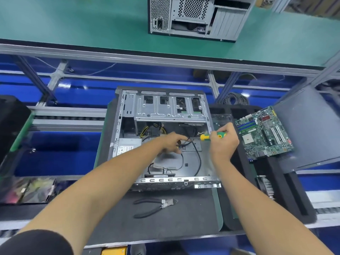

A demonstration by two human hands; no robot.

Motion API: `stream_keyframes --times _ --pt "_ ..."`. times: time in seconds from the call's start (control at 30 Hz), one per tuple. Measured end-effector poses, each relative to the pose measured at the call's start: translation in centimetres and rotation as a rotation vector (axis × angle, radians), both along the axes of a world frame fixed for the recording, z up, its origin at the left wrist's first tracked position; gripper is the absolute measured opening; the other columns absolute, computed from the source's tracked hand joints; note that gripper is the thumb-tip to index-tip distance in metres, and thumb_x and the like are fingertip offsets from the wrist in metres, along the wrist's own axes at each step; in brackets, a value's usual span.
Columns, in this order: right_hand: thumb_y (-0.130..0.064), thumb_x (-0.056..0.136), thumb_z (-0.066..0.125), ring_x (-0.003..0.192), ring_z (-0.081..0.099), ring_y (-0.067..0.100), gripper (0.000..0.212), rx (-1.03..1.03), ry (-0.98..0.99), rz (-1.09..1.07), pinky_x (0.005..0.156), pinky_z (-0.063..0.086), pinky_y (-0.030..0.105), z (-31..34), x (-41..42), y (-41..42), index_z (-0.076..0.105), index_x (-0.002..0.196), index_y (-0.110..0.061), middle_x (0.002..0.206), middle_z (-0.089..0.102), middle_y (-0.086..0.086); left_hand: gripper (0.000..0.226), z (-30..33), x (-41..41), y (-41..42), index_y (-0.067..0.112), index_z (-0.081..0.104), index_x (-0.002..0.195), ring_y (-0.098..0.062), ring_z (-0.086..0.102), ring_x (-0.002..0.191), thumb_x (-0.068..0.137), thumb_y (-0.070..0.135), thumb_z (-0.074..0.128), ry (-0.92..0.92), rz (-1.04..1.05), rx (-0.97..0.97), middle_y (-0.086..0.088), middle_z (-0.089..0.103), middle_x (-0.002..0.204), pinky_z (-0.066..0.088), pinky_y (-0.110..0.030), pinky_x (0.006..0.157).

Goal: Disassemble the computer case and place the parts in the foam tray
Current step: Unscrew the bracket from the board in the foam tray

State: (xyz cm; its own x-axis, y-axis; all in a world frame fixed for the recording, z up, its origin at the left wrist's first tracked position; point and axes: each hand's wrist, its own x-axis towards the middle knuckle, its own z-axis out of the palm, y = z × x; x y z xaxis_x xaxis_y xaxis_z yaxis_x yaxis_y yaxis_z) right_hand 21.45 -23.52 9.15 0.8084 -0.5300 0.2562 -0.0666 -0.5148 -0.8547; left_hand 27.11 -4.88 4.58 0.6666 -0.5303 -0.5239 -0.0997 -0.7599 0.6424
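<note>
Green-and-yellow screwdriver (211, 136); green motherboard (264, 133); black pliers (156, 207)

Item count: two computer cases, one open (161, 137) and one on the upper shelf (195, 17); one motherboard (265, 133); one screwdriver (211, 136); one pair of pliers (156, 207); two hands, left (171, 142) and right (223, 142).

Bare grey sheet-metal computer case (166, 111) with a dull sheen; matt black foam tray (272, 183); glossy green circuit board (265, 132); screwdriver (211, 136) with shiny yellow-green plastic handle; pliers (156, 206) with black rubbery grips.
</note>
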Motion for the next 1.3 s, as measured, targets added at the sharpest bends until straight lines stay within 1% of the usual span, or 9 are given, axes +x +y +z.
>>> stream_keyframes --times 0.1,0.17,0.37,0.53,0.77,0.9,1.03,1.2,1.3 --pt "-0.006 0.074 0.068 0.054 0.048 0.001 0.025 -0.023 -0.005 -0.026 0.046 0.033 0.013 0.0 0.0 0.0 0.045 0.072 -0.017 0.061 0.049 -0.009 0.088 -1.8 0.4 -1.3 0.046 0.038 0.153 -0.039 0.042 0.136 0.084 0.015 0.082 -0.028 -0.046 0.142 -0.012 0.034 0.149 0.035 -0.051 0.118" --pt "-0.006 0.073 0.066 0.054 0.047 0.002 0.024 -0.035 -0.021 -0.023 0.048 0.034 0.016 -0.1 0.0 0.0 0.045 0.071 -0.018 0.061 0.049 -0.010 0.079 -2.6 0.6 -1.7 0.038 0.043 0.148 -0.035 0.044 0.140 0.082 0.032 0.085 -0.183 0.011 0.199 -0.008 0.043 0.153 0.040 -0.047 0.111" --pt "-0.002 0.076 0.068 0.056 0.048 0.011 0.025 -0.045 0.005 -0.057 0.051 0.042 0.031 -0.1 0.2 0.1 0.047 0.073 -0.015 0.061 0.050 -0.008 0.035 -3.1 0.8 -2.1 0.020 0.056 0.113 -0.027 0.061 0.110 0.094 0.047 0.069 -0.248 -0.019 0.279 -0.003 0.066 0.117 0.047 -0.036 0.089" --pt "-0.002 0.075 0.067 0.055 0.045 0.006 0.027 -0.064 -0.001 -0.045 0.049 0.038 0.027 -0.1 0.2 0.1 0.045 0.072 -0.017 0.061 0.048 -0.009 0.019 -1.0 1.1 0.6 0.019 0.059 0.085 -0.018 0.064 0.082 0.091 0.027 0.076 -0.002 0.022 -0.004 0.004 0.069 0.090 0.057 -0.042 0.078" --pt "-0.007 0.076 0.067 0.054 0.046 0.007 0.026 -0.071 0.014 -0.050 0.048 0.034 0.027 -0.4 0.3 0.0 0.045 0.072 -0.019 0.059 0.049 -0.009 0.029 2.1 0.6 1.2 0.014 0.072 0.110 -0.018 0.063 0.091 0.091 0.035 0.077 -0.067 0.098 -0.137 -0.002 0.070 0.110 0.050 -0.034 0.080" --pt "-0.010 0.076 0.068 0.055 0.050 0.015 0.026 -0.079 0.053 -0.011 0.048 0.035 0.028 -0.4 0.2 0.1 0.044 0.073 -0.020 0.059 0.051 -0.006 0.055 4.6 -0.1 1.5 0.020 0.042 0.145 -0.014 0.059 0.089 0.098 0.023 0.070 -0.043 -0.025 0.009 -0.003 0.050 0.143 0.051 -0.020 0.068" --pt "-0.012 0.074 0.066 0.052 0.048 0.013 0.031 0.060 0.050 0.068 0.043 0.034 0.024 0.1 0.1 0.3 0.040 0.081 -0.027 0.064 0.052 -0.004 0.032 7.9 -0.1 1.0 0.017 0.044 0.130 -0.014 0.057 0.082 0.103 0.010 0.059 0.126 0.255 -0.342 -0.011 0.059 0.109 0.050 -0.024 0.066" --pt "-0.005 0.076 0.072 0.049 0.048 0.008 0.029 0.460 -0.030 0.083 0.045 0.041 0.021 1.2 0.3 -1.5 0.046 0.079 -0.018 0.060 0.053 -0.011 0.015 11.4 1.2 -2.0 0.006 0.059 0.118 -0.020 0.075 0.089 0.103 0.005 0.057 0.075 0.730 -0.804 -0.010 0.076 0.109 0.063 -0.036 0.069" --pt "-0.006 0.078 0.072 0.055 0.065 0.016 0.019 0.710 -0.093 0.025 0.052 0.054 0.028 2.0 0.7 -5.1 0.055 0.082 -0.013 0.062 0.060 -0.012 0.012 11.9 1.4 -4.9 0.017 0.068 0.113 -0.013 0.071 0.070 0.103 0.016 0.061 0.043 0.937 -0.878 -0.005 0.079 0.101 0.056 -0.028 0.051"
